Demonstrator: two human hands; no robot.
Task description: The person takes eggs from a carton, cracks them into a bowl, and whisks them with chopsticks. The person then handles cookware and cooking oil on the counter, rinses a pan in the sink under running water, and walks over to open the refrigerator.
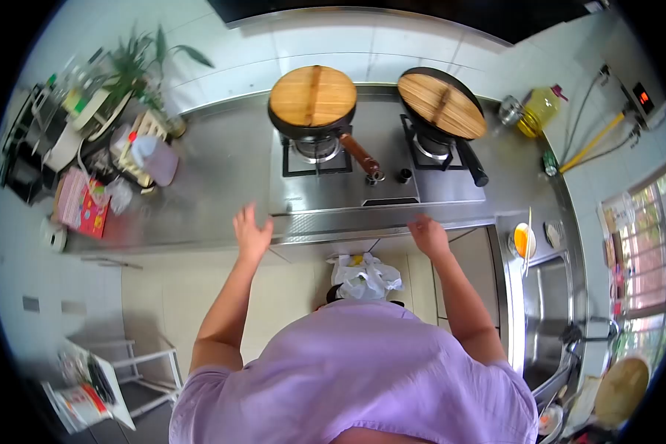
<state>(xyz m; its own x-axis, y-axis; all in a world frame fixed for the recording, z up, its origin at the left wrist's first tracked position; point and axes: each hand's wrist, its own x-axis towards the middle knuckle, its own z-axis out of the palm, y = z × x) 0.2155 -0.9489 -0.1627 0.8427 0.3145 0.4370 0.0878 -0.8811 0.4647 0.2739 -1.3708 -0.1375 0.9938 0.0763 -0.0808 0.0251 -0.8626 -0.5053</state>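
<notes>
My left hand hovers at the front edge of the steel counter, fingers apart and nothing in them. Over the front edge of the stove, my right hand is empty too, its fingers loosely bent and spread. Beyond the hands stand two pans on the burners. The left pan has a round wooden lid and a brown handle pointing to the front right. A second wooden lid sits tilted on the right pan, whose black handle points toward me.
At right, a bowl of orange-yellow liquid with chopsticks stands by the sink. An oil jug is at the back right. Bottles, a plant and a jug crowd the left. A white plastic bag lies below.
</notes>
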